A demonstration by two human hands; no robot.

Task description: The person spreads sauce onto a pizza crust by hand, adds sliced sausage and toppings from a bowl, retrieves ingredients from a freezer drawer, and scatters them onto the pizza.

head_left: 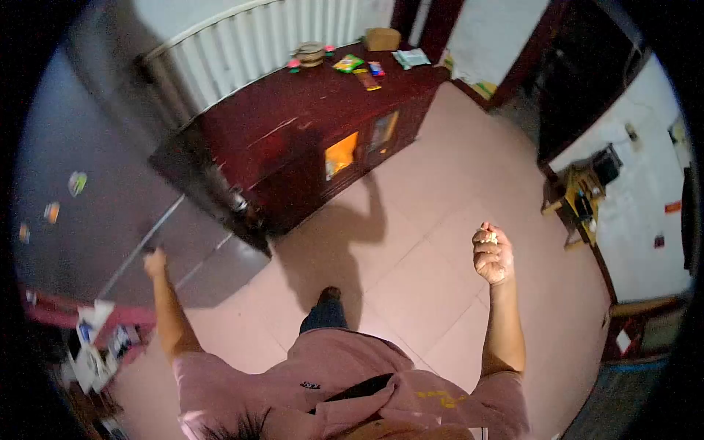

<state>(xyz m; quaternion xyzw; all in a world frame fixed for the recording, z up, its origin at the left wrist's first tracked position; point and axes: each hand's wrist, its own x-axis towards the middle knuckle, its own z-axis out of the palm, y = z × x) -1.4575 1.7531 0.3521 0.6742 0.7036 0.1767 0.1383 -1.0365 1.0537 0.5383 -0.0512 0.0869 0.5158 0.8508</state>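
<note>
My left hand (155, 262) reaches out to the left, at the seam between the doors of a grey refrigerator (110, 213). Its fingers are small and blurred, so whether they grip the door edge cannot be made out. Raised over the tiled floor on the right, my right hand (494, 258) is closed in a fist. A little pale, yellowish-white stuff (490, 237) shows between its curled fingers, too small to name.
Against the white radiator (257, 44) stands a dark red cabinet (271, 132), carrying snack packets (348, 64), a round container (310, 54) and a cardboard box (382, 39). A wooden stool (579, 198) holding dark items is by the right wall. Cluttered bags (92, 359) lie lower left.
</note>
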